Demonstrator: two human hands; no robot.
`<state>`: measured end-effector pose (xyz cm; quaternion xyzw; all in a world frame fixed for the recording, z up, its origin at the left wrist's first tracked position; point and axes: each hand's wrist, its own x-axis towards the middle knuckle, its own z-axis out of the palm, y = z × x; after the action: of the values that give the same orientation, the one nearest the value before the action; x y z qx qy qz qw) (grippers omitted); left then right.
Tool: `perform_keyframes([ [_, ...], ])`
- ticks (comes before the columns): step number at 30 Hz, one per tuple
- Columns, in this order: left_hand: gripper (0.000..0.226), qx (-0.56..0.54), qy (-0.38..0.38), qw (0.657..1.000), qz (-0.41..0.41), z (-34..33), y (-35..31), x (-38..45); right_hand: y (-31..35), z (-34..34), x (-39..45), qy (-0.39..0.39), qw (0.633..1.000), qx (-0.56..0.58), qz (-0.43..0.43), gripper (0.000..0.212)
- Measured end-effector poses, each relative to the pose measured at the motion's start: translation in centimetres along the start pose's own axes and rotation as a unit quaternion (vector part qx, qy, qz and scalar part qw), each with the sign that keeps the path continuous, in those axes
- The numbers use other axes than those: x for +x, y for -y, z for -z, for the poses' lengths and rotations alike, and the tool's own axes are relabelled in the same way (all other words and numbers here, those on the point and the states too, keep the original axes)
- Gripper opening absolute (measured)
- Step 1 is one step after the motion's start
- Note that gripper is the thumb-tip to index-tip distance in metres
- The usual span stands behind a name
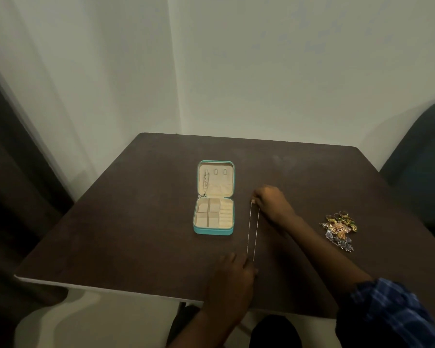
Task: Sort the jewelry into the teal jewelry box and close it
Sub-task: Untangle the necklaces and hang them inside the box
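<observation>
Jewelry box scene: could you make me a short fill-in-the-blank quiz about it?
1. The teal jewelry box lies ____ on the table.
2. The thin chain is stretched between ____ hands.
3. The jewelry pile lies to the ____ of the right hand.

Missing: open; two; right

Both hands out over the table, chain stretched between.

Right hand (271,200) reached forward, fingers curled, pinching far end of thin chain (253,229) at fingertips; forearm bare, plaid sleeve (392,310) pushed up near elbow. Left hand (234,270) nearer the body, knuckles up, fingers curled down on chain's near end; forearm bare, angled in from below.
</observation>
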<state>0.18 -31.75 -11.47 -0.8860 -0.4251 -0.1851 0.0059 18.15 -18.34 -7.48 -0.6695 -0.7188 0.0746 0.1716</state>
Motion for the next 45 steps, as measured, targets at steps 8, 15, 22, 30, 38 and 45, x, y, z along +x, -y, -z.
perform_keyframes([
  [8, 0.035, -0.031, 0.004, 0.999, 0.042, 0.0, -0.1, -0.2, 0.2, -0.7, 0.7, -0.015, 1.000, 0.015, -0.016, 0.016],
  [15, 0.033, -0.056, 0.004, 0.997, 0.043, 0.4, 0.0, -0.2, 0.1, -0.6, 0.6, -0.015, 1.000, -0.001, -0.012, 0.017],
  [22, 0.039, -0.066, 0.005, 0.997, 0.033, 0.7, 0.0, -0.8, 0.2, -0.6, 0.7, -0.017, 1.000, -0.014, -0.021, 0.020],
  [30, 0.040, -0.069, 0.011, 0.997, 0.025, 0.6, 0.2, -0.7, 0.7, -0.5, 1.0, -0.030, 0.999, -0.020, -0.039, 0.020],
  [38, 0.032, -0.109, -0.005, 0.993, 0.034, 0.9, 0.4, -1.1, 0.1, -0.6, 0.8, -0.061, 0.993, 0.050, -0.084, 0.026],
  [45, 0.027, -0.149, -0.120, 0.979, 0.069, 2.3, 3.1, 0.5, 2.3, 0.3, 0.2, -0.218, 0.967, 0.112, -0.075, 0.023],
])
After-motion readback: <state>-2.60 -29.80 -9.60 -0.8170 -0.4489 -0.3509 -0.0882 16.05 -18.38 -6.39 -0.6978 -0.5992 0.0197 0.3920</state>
